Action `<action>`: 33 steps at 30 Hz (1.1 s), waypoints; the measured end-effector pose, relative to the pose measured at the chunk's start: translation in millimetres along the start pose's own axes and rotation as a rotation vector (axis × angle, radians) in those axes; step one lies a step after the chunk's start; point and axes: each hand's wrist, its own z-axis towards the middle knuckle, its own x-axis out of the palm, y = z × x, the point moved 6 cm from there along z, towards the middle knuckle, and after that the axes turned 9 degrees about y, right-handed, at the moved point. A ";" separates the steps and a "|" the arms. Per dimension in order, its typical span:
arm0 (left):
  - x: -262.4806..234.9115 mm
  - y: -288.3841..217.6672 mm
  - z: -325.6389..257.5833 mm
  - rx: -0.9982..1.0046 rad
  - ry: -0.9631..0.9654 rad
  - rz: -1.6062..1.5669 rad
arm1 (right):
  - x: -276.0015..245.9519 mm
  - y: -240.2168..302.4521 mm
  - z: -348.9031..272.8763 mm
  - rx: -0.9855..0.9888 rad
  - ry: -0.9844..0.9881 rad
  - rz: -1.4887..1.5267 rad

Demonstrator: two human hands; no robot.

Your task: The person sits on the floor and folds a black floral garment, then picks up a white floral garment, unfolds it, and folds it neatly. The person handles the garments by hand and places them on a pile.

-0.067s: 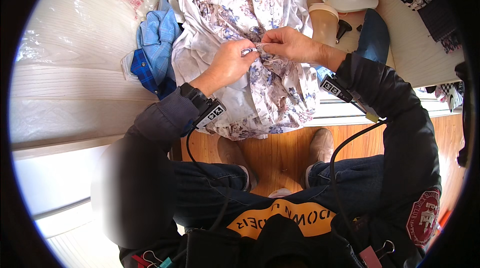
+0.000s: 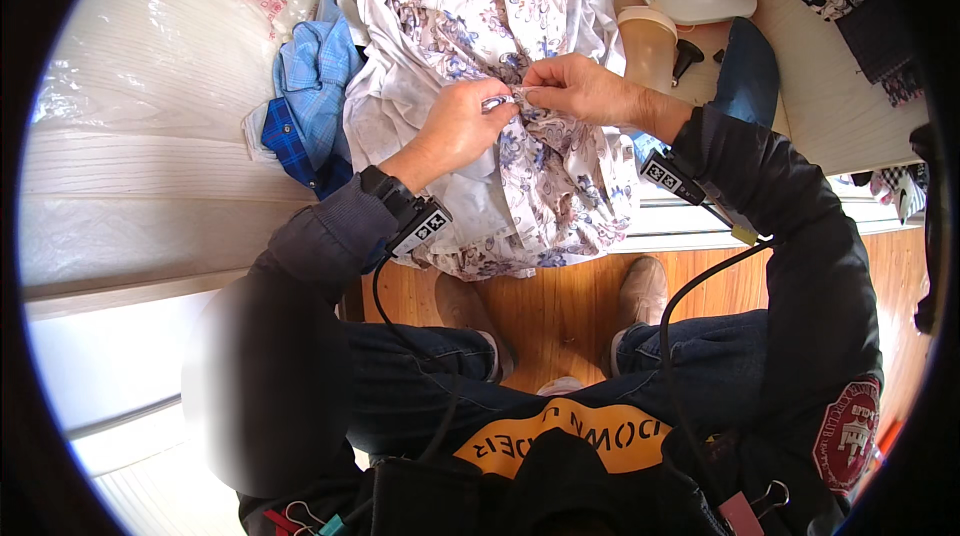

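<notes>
We have the flower-printed fabric (image 2: 560, 181) draped over white cloth (image 2: 385, 86), extending above and below our fingertips. Our left hand (image 2: 462, 128) pinches a fold between thumb and fingers; just beside it, our right hand (image 2: 580, 86) pinches the same fabric.

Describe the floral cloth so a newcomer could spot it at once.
At the pale tabletop, look near the picture's upper centre. There, the left hand and right hand pinch the floral cloth. Its bluish flowers distinguish it from the plain white cloth and blue checked cloth to its left.
</notes>
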 end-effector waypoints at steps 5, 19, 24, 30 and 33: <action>2.4 4.4 1.5 -0.017 0.035 -0.110 | 0.6 -3.5 -0.3 -0.007 -0.011 -0.014; 3.6 6.5 1.1 0.109 -0.024 -0.114 | 9.7 -0.2 4.8 -0.125 -0.002 0.030; 3.5 7.0 -0.1 0.078 -0.007 -0.117 | 12.5 -3.2 5.7 -0.135 0.027 0.068; 3.5 7.8 -0.9 0.087 0.005 -0.125 | 13.9 -7.9 8.4 -0.190 0.038 0.124; 5.1 9.8 -1.0 0.061 0.033 -0.190 | 15.5 -2.6 6.3 -0.211 -0.014 0.064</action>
